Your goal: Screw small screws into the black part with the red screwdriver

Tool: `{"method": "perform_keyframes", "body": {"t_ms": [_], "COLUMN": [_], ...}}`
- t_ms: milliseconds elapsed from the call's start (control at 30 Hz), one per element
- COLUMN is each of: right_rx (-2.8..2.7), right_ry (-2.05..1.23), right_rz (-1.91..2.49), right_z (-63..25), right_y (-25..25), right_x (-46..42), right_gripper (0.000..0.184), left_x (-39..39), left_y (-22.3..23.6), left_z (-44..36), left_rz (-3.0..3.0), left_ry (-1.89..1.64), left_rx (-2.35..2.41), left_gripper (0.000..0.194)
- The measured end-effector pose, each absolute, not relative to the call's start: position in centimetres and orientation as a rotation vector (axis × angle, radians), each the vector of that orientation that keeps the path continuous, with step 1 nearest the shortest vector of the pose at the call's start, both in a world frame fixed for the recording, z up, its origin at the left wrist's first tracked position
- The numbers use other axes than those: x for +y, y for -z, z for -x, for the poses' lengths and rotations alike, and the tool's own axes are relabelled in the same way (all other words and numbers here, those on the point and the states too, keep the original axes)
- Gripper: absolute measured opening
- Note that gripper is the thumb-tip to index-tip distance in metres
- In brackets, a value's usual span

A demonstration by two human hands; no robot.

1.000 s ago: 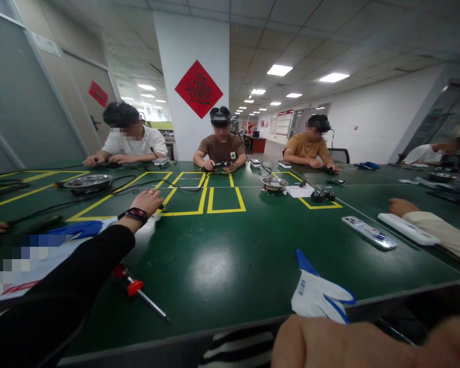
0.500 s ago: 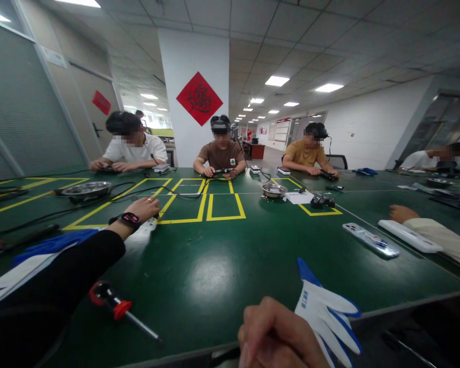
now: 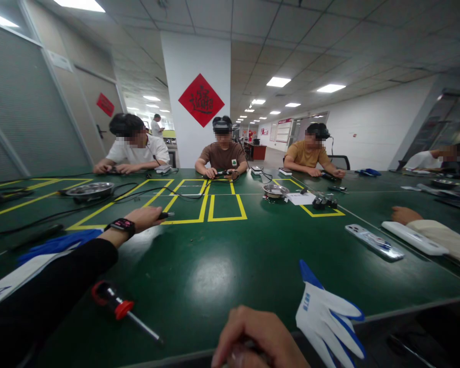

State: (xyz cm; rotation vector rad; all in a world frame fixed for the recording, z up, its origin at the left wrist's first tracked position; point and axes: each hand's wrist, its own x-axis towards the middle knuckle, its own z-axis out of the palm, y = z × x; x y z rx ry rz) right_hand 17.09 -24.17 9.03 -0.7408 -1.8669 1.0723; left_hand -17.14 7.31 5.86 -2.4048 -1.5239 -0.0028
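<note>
From the lower left my left arm, in a black sleeve with a watch, stretches over the green table. My left hand (image 3: 147, 219) is closed on a small dark object (image 3: 166, 215) with a pale tip, beside the yellow tape marks. At the bottom edge my right hand (image 3: 258, 335) is curled, with something dark partly showing in its fingers; its kind is hidden. Below my left forearm lies a screwdriver (image 3: 118, 306) with a red and black handle. Right of my right hand, a white and blue glove (image 3: 325, 314) hangs over the table edge.
A metal bowl (image 3: 90, 190) and black cables stand at left; another bowl (image 3: 276, 191), paper (image 3: 301, 198) and black blocks (image 3: 324, 202) are farther back. At right are a phone (image 3: 373, 243), a white case (image 3: 414, 238) and another person's hand (image 3: 404, 214). Several people sit opposite.
My right hand has moved left along the near edge and its fingers are curled. My left hand has shifted slightly, and the dark object in it now shows clearly. The view has tilted upward.
</note>
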Motion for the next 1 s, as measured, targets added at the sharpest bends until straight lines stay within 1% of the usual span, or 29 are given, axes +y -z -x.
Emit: {"method": "perform_keyframes", "body": {"t_ms": [33, 67, 133, 200, 233, 267, 333, 400, 467, 533, 633, 800, 1000], "right_rx": [-2.009, -2.085, -2.16, -2.217, -2.262, -2.353, -2.578, -2.632, -2.6, -2.552, -2.537, -2.598, -2.637], "right_ry": [-0.992, -0.859, -0.491, -0.151, -0.076, -0.088, -0.252, -0.246, -0.162, -0.072, -0.042, -0.22, -0.494], "right_rz": [0.824, 0.917, 1.131, 1.315, 1.399, 1.466, 1.554, 1.607, 1.636, 1.66, 1.643, 1.556, 1.533], "right_z": [-17.3, -17.4, -17.3, -16.8, -16.5, -16.3, -15.7, -15.3, -15.2, -15.2, -15.3, -15.6, -15.5], "right_y": [-9.8, -10.4, -11.1, -10.9, -10.6, -10.2, -9.1, -7.9, -6.7, -5.7, -4.9, -5.1, -5.5], "right_x": [-23.4, -22.1, -18.5, -13.9, -11.5, -9.3, -5.8, -4.0, -3.6, -3.9, -4.0, -1.9, -0.7], "right_gripper": [0.02, 0.025, 0.037, 0.048, 0.049, 0.047, 0.035, 0.03, 0.033, 0.03, 0.028, 0.033, 0.028], "left_x": [6.6, 5.8, 3.8, 1.6, 0.6, -0.2, -1.3, -1.6, -1.3, -0.9, -0.6, -0.9, -1.2], "left_y": [-6.0, -6.1, -6.0, -5.6, -5.4, -5.1, -4.3, -3.6, -3.0, -2.6, -2.4, -3.3, -5.1], "left_z": [15.9, 14.5, 10.9, 6.9, 5.0, 3.3, 0.7, -0.8, -1.3, -1.4, -1.1, -0.3, 0.7], "left_rz": [2.443, 2.478, 2.53, 2.586, 2.592, 2.605, 2.627, 2.625, 2.619, 2.615, 2.625, 2.75, 2.857], "left_ry": [0.013, 0.027, 0.078, 0.178, 0.238, 0.253, 0.312, 0.358, 0.334, 0.28, 0.238, 0.289, 0.196], "left_rx": [-1.474, -1.421, -1.323, -1.17, -1.119, -1.09, -1.039, -1.05, -1.146, -1.235, -1.27, -1.105, -0.954], "left_gripper": [0.022, 0.02, 0.013, 0.012, 0.013, 0.012, 0.012, 0.014, 0.013, 0.011, 0.009, 0.021, 0.017]}}
